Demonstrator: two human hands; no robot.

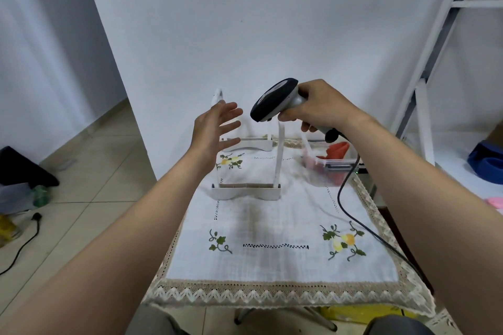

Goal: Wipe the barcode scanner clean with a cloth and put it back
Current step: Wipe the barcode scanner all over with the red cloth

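Forearms (122, 239) flank the tablecloth (272, 220); right hand (321, 106) grips scanner (272, 100), left hand (215, 128) spread.

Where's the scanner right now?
Head view, centre: the barcode scanner is in the air, gripped by the right hand above the white stand, with the open left hand just to its left.

Home room: embroidered tablecloth (272, 220), tiled floor (103, 160).

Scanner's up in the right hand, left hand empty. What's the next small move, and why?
Probably the left hand reaches to the red cloth in the clear box: the right hand grips the scanner, and neither hand holds a cloth.
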